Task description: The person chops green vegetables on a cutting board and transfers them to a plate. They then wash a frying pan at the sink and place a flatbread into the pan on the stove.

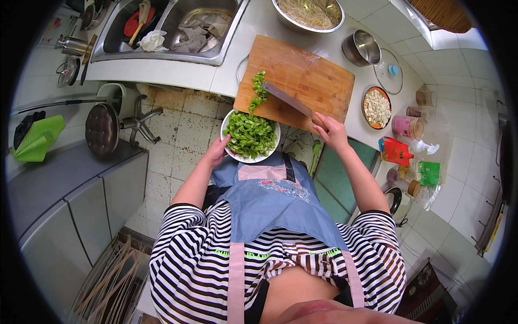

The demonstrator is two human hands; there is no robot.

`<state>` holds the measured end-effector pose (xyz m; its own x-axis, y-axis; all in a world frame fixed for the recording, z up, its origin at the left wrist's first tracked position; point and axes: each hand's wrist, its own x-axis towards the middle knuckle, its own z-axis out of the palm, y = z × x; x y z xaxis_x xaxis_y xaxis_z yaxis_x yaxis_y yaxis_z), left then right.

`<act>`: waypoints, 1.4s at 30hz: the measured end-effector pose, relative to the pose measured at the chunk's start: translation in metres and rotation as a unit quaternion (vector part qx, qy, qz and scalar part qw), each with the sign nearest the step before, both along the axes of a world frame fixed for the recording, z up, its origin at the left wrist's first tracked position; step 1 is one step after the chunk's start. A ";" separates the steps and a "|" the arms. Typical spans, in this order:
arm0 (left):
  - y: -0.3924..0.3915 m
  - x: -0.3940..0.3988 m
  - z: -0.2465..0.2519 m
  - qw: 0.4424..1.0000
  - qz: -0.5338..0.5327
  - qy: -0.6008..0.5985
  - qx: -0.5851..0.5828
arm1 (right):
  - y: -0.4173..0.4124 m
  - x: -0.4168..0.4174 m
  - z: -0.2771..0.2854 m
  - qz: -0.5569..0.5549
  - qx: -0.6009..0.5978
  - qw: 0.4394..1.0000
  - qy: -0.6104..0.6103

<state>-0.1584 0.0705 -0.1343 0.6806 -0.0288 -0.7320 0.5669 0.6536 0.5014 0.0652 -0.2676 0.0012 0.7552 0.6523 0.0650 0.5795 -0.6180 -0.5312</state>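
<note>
My right hand (332, 131) grips the wooden handle of a cleaver (289, 99), whose blade lies over the wooden cutting board (315, 77), its far end beside a small strip of chopped green pepper (259, 91) at the board's left edge. My left hand (220, 150) holds the rim of a white bowl (253, 159) just below that edge. Chopped green pieces (251, 135) fill the bowl. A few pieces on the board reach down to its edge, right above the bowl.
Behind the board stands a steel bowl of bean sprouts (309, 26); right of it are a steel pot (361, 47), a glass lid (388, 71) and a plate of diced white food (377, 108). Jars and a red pouch (394, 151) line the right. A double sink (218, 56) is upper left.
</note>
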 end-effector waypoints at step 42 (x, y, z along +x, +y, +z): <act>0.009 -0.003 -0.022 1.000 0.004 -0.012 -0.018 | 0.065 0.024 0.008 -0.001 0.049 0.997 -0.051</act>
